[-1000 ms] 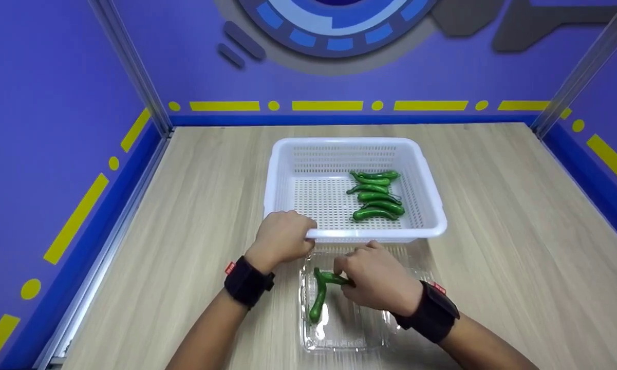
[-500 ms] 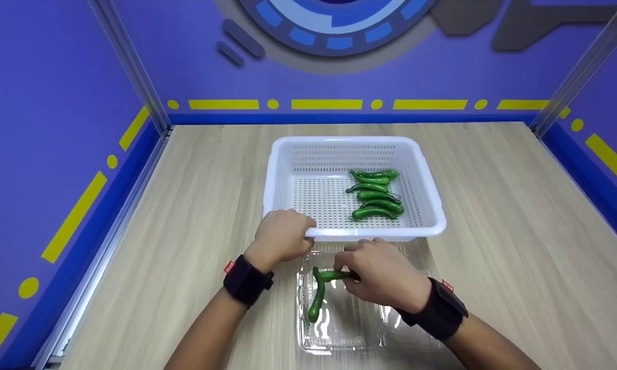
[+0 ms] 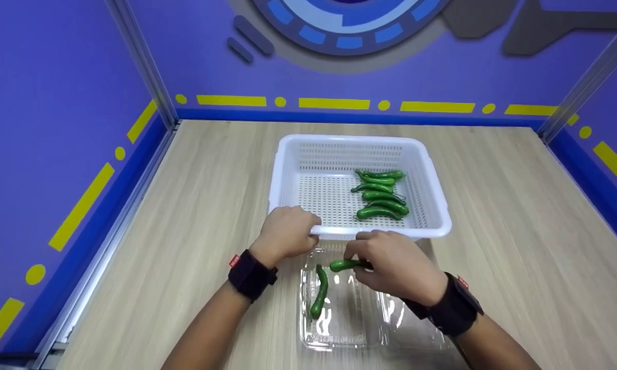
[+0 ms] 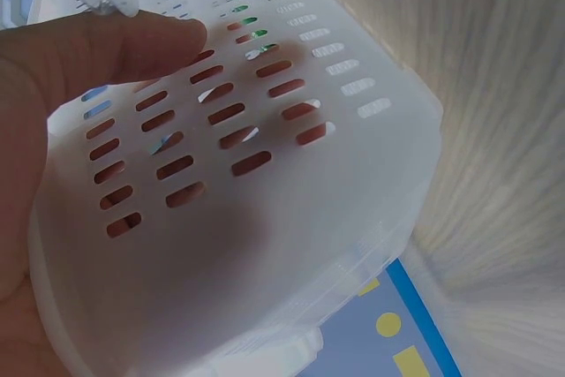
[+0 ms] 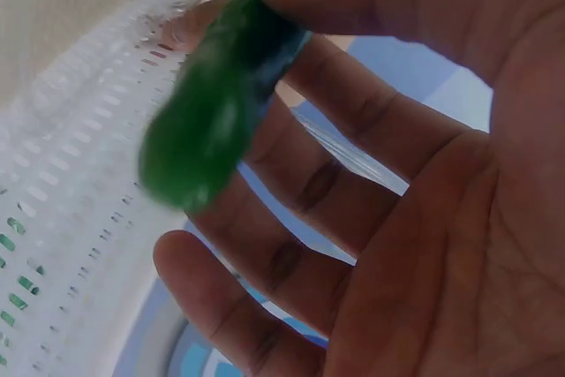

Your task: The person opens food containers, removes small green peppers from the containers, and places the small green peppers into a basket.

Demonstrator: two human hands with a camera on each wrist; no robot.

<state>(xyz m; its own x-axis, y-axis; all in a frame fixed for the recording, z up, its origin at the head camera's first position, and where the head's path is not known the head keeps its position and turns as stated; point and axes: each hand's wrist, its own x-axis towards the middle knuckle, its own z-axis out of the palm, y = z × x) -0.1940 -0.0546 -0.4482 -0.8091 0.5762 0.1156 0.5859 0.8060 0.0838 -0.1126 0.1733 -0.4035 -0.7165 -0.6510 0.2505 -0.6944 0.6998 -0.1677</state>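
Note:
My left hand (image 3: 287, 230) grips the near rim of a white slotted plastic basket (image 3: 377, 232) at its left corner. In the left wrist view its thumb lies along the outside of the basket wall (image 4: 335, 187). Between thumb and fingers, my right hand (image 3: 398, 264) pinches a green chili pepper (image 3: 342, 265) above a clear plastic clamshell box (image 3: 347, 321). The right wrist view shows that pepper (image 5: 199, 134) close up, its rounded end pointing away from the thumb. Another green chili pepper (image 3: 319, 293) lies lengthwise at the box's left side.
Several green chili peppers (image 3: 380, 196) lie stacked in a row on the right side of the basket floor. The box's lid half (image 3: 416, 329) spreads to the right beneath my right forearm. Blue panels (image 3: 56, 103) wall in the wooden table (image 3: 210, 185).
My right hand has moved right and toward the basket with its pepper, which now stands apart from the one in the box. The left hand keeps its grip. The head view has shifted slightly.

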